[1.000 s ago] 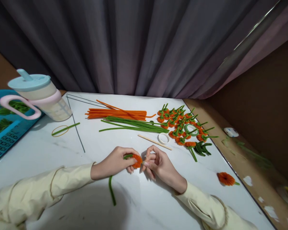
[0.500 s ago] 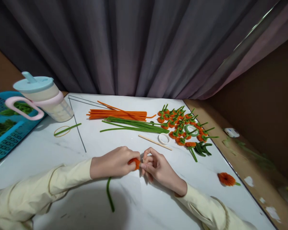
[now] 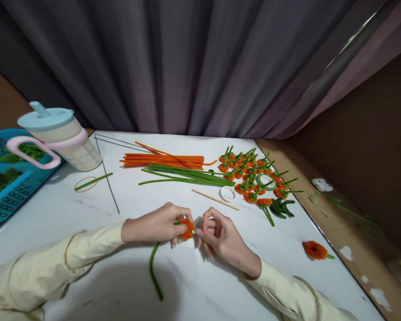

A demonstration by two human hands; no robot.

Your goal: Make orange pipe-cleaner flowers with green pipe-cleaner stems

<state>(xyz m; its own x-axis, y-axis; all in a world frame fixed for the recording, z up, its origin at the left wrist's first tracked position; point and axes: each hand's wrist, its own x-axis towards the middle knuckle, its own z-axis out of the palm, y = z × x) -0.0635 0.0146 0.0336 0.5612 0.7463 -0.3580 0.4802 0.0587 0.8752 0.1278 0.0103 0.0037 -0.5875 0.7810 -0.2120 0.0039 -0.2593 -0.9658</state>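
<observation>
My left hand is closed around an orange pipe-cleaner flower whose green stem trails down across the white table. Facing it, my right hand is curled, its fingertips pinching at the flower's right edge. Both hands rest low over the table, near its middle.
Bundles of orange and green pipe cleaners lie behind the hands. Several finished orange flowers are piled at the right, with tape rolls, a wooden stick and a lone flower. A lidded cup and blue basket stand left.
The left hand turned the flower, so the orange head shows again at its fingertips. The green stem swung slightly. The right hand stayed pinched beside it.
</observation>
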